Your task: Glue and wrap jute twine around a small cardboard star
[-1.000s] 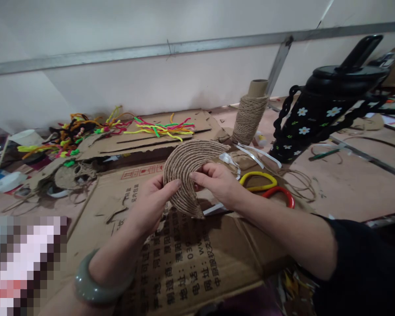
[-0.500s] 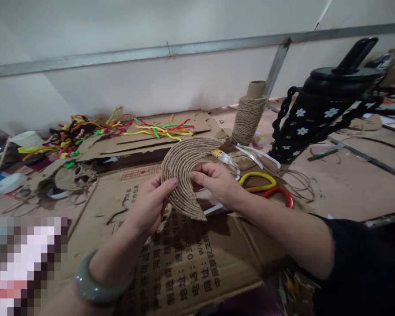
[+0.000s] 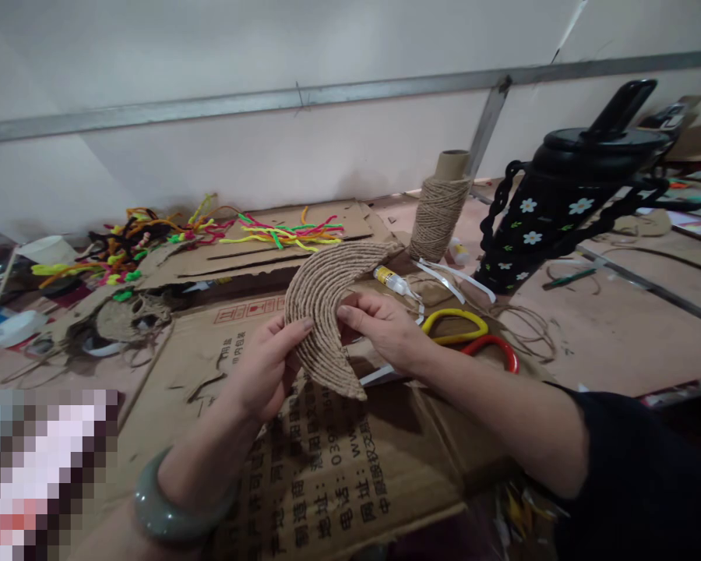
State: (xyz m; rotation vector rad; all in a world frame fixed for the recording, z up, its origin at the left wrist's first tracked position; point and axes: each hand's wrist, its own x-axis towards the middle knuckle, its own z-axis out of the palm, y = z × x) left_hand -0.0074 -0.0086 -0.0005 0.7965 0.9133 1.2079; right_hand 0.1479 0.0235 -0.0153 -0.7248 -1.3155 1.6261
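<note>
Gripping tan crescent (image 3: 321, 300), apparently twine-wrapped, both hands (image 3: 327, 343).

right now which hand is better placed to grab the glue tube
Right. The right hand holds the crescent just below the glue tube; the left hand is on the crescent's far side.

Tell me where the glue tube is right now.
In the head view, the small glue tube lies on the cardboard just right of the twine-wrapped crescent, between the twine spool behind it and the right hand.
</note>
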